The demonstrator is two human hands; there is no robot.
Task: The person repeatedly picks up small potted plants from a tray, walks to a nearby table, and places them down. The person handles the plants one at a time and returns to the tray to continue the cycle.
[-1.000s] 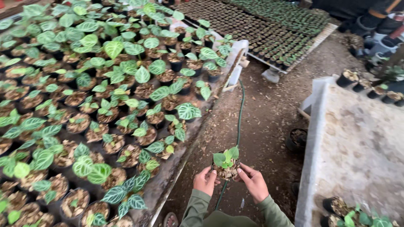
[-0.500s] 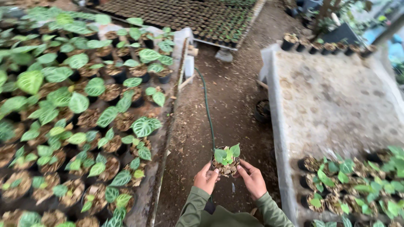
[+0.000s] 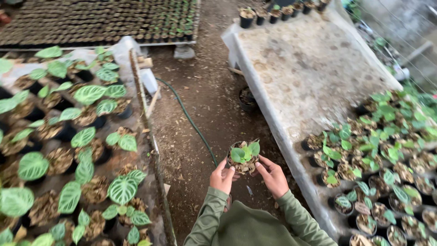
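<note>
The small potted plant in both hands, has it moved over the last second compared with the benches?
Yes. The small potted plant has gone rightward, away from the left bench of big-leaved pots and toward the concrete bench, though partly the camera turned.

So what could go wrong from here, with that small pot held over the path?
Both hands, left hand and right hand, cup the small potted plant only at its sides, above the dirt path; a slip could drop it and spill the mix. The green hose lies along the path just ahead, a possible trip hazard. The bench on the right has closely packed pots, so setting it down there might knock neighbours.
</note>
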